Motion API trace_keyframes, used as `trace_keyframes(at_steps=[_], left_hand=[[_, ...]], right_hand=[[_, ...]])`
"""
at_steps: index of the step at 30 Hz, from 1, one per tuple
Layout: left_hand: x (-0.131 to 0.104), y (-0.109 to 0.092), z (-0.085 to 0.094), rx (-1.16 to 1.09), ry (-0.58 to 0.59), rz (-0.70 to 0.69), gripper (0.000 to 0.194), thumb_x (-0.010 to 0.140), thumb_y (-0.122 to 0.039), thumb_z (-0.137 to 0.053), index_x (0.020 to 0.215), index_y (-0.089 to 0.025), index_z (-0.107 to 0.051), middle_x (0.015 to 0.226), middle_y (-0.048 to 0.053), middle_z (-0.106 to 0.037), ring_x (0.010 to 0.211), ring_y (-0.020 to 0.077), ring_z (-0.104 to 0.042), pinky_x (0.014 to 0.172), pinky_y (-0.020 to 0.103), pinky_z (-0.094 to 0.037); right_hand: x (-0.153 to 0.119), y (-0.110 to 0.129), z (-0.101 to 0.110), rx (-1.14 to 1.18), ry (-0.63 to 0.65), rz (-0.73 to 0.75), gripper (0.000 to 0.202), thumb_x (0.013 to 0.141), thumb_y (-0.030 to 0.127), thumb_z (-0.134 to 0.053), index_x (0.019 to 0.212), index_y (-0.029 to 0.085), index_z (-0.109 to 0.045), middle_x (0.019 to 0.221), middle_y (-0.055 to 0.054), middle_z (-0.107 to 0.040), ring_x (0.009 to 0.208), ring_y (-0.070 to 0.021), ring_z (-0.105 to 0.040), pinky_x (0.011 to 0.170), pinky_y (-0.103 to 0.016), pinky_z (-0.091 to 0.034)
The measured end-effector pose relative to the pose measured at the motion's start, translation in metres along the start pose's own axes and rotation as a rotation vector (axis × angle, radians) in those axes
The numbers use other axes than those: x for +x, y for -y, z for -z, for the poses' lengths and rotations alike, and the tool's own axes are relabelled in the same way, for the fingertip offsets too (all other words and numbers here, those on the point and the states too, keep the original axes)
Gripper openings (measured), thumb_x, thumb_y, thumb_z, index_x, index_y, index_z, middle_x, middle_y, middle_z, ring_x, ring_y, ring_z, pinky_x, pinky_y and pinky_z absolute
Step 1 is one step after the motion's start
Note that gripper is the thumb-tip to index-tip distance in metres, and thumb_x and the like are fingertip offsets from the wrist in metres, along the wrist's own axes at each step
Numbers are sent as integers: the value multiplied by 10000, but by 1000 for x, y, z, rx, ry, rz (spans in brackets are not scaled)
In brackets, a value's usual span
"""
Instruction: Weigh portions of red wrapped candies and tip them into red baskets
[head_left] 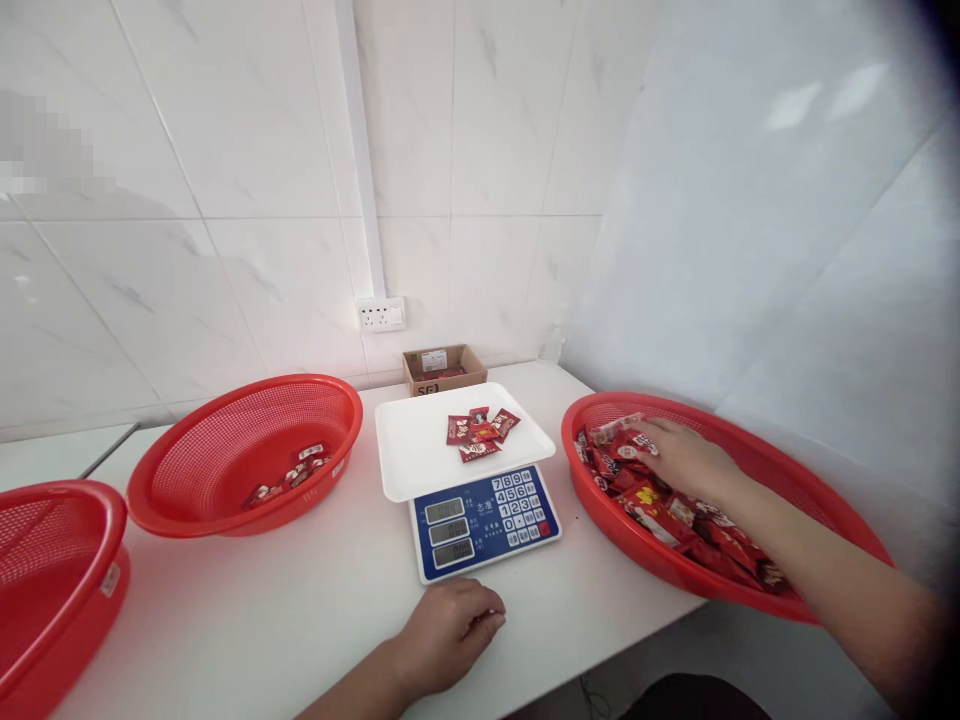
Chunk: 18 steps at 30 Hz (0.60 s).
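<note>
While L hand (454, 632) rests half-curled on the table (225, 620) nr the scale (487, 520), can't tell if holding anything, R hand (688, 458) dips into R basket (637, 565), grip unclear. Pale-red pkt (611, 430) lies at its fingertips (660, 432), long axis slanting, L end nearer. Other pkts (660, 510) overlap, partly hidden; scale digits (448, 527) hard to read; tray (405, 430) hides carton's (416, 383) base.

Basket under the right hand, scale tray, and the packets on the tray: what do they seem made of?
Basket: probably moulded plastic, glossy red, judging by its smooth, shiny rim and even colour.
Scale tray: likely smooth white plastic; rounded corners and no metallic glint suggest it, though coated metal is possible.
Packets: apparently thin printed film, flat-edged; any foil lining can't be judged.
</note>
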<state>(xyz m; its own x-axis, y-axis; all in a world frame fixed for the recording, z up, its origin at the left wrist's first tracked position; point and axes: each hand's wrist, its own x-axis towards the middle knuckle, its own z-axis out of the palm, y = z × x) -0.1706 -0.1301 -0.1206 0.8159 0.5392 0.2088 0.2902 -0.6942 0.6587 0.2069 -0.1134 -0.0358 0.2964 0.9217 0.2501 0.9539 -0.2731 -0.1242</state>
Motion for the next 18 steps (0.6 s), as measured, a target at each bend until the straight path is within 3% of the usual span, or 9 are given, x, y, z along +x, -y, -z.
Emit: trace_keyframes(at_steps=[3,6,9,12,18], left_hand=[[-1,-1,1,8,3,1,183,878,-206,-433,917,-199,-611,850,26,-647,777,144,-591,700,202,-441],[-2,-2,2,10,1,1,182,876,-203,-433,915,-201,-611,845,25,-647,774,143,-591,698,199,-441],[-2,-3,3,10,-14,-2,177,873,-200,-437,906,-203,-611,835,19,-647,765,137,-592,694,189,-441],[-1,0,2,21,-39,-14,173,864,-191,-443,893,-199,-613,820,22,-649,748,135,-597,683,181,-444],[1,9,-6,63,-59,-93,162,817,-175,-464,853,-175,-622,753,42,-656,673,148,-606,616,181,-453]], right_hand=[[3,52,6,82,38,193,470,821,368,-404,1216,134,-505,1307,-128,-457,1222,-263,-376,1001,-399,-313],[5,110,3,142,134,326,528,824,436,-397,1269,159,-461,1363,-99,-397,1291,-266,-255,1043,-416,-235],[9,151,-10,198,247,469,569,826,515,-363,1308,217,-411,1407,-48,-335,1320,-264,-171,1051,-433,-192],[12,174,-23,219,286,502,560,842,521,-323,1315,231,-399,1399,-45,-348,1313,-264,-185,1038,-426,-199],[3,195,-30,223,261,452,517,860,504,-291,1229,212,-504,1278,-106,-459,1156,-261,-415,917,-375,-346]])
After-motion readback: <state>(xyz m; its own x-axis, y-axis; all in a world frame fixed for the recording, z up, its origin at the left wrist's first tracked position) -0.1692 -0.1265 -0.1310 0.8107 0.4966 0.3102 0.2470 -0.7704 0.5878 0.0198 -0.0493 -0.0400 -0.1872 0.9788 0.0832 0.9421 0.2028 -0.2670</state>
